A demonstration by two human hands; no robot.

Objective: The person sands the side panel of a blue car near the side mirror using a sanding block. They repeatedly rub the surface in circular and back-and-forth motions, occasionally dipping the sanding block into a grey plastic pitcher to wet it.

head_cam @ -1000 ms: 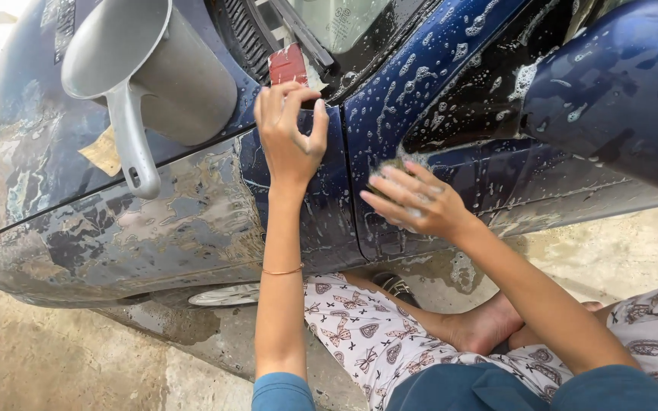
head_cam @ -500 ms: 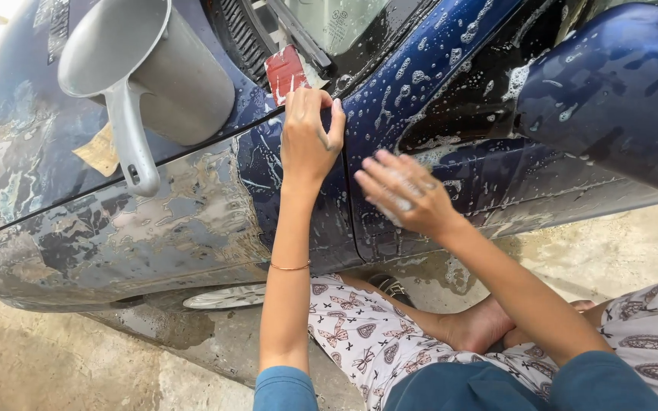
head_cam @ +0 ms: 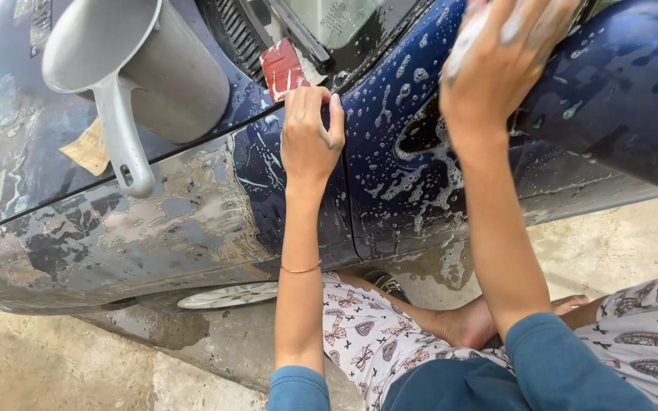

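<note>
Now the right hand [head_cam: 500, 61] has climbed up the soapy car door [head_cam: 405, 152] — both hands apart, left hand [head_cam: 310, 129] flat.

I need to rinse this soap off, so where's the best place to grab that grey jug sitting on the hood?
Take the grey jug by its long handle, which sticks out toward you over the fender. Come from below with the left hand, the nearer one; the right hand is busy on the soapy panel.
</note>
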